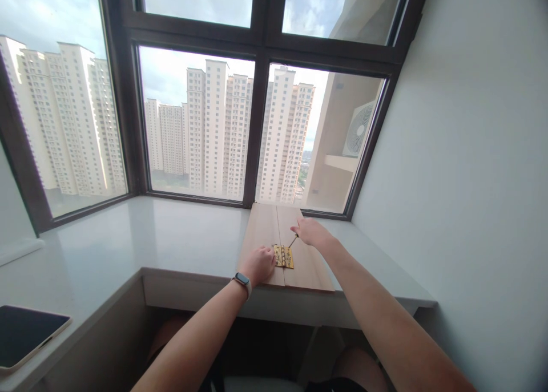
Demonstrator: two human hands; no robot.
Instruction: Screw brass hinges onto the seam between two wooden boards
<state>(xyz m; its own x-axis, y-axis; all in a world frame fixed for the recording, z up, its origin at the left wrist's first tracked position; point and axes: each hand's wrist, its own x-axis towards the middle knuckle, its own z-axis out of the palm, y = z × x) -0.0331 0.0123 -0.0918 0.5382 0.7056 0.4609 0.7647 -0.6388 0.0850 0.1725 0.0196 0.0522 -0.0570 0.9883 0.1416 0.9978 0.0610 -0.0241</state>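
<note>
While the left hand (258,265), grip unclear, rests at the hinge (284,257), the right hand (313,231) grasps a screwdriver (293,242).

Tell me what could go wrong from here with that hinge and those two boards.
The slim tool in the right hand slants toward the hinge; its tip might slip and scratch the right board or poke the left hand close by.

The hinge spans the seam between the boards, so if either board shifts, it could end up crooked.
</note>
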